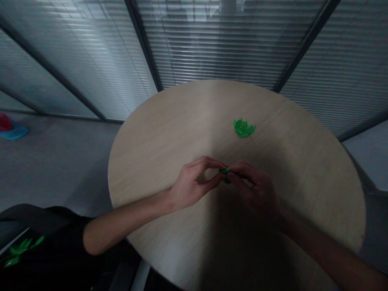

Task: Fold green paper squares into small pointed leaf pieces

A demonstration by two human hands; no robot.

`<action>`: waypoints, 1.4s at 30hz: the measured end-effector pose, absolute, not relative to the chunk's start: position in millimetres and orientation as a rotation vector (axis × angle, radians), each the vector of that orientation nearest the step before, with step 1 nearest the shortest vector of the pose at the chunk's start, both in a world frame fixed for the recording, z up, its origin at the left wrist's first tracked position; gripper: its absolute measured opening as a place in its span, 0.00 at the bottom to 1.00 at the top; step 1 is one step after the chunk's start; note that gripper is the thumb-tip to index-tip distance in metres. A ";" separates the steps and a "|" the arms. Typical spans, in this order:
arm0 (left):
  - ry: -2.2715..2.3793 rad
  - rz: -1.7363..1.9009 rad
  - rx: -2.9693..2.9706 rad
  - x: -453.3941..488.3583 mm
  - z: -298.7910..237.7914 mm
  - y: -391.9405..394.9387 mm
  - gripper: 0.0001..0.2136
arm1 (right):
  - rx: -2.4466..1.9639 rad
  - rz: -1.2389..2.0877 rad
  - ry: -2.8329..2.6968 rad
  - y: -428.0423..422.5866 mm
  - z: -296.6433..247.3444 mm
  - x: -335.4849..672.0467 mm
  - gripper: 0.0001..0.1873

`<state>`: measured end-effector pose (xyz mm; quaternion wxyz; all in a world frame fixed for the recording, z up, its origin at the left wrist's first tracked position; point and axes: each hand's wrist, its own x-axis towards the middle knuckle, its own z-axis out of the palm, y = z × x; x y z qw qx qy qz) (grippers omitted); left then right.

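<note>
Over the middle of the round table, my left hand (191,184) and my right hand (257,189) meet fingertip to fingertip. Between them they pinch a small bright green folded piece (224,171), which looks like paper. Thumb and forefinger of the left hand close on its left end, while the right fingers grip the other end and cover part of it. A bit of green also shows just below the fingertips. Farther back on the tabletop lies a green leafy cluster (243,128) with several pointed petals, touched by neither hand.
The light wooden round table (157,137) stands close to glass partitions with blinds (212,48). At the lower left, several green pieces (24,247) lie on something dark. A red and blue object (14,130) rests on the grey floor at far left.
</note>
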<state>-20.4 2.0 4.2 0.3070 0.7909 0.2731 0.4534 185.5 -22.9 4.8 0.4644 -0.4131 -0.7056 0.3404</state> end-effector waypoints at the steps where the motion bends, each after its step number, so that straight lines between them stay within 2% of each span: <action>1: 0.729 1.198 2.088 -20.4 4.0 1.4 0.07 | -1.022 0.829 -1.728 -23.2 4.9 185.3 0.05; 15: 0.715 1.218 2.120 -21.5 4.0 2.9 0.09 | -1.001 1.145 -1.486 -20.2 7.9 183.6 0.01; 21: 0.766 1.246 2.133 -21.1 -1.3 -0.4 0.07 | -1.145 1.156 -1.405 -19.7 4.4 182.1 0.12; 25: 0.762 1.272 2.120 -19.8 -2.2 -2.0 0.08 | -1.165 1.101 -1.405 -20.4 6.7 180.5 0.14; 33: 0.731 1.190 2.090 -19.9 3.0 -5.6 0.09 | -1.152 1.073 -1.355 -21.9 11.3 181.2 0.14; 38: 0.805 1.161 1.889 -17.3 3.8 -5.5 0.05 | -1.122 1.106 -1.367 -22.6 9.5 180.9 0.08; 42: 0.824 1.146 1.756 -14.8 2.8 -4.2 0.08 | -1.089 1.158 -1.421 -22.6 9.7 180.7 0.05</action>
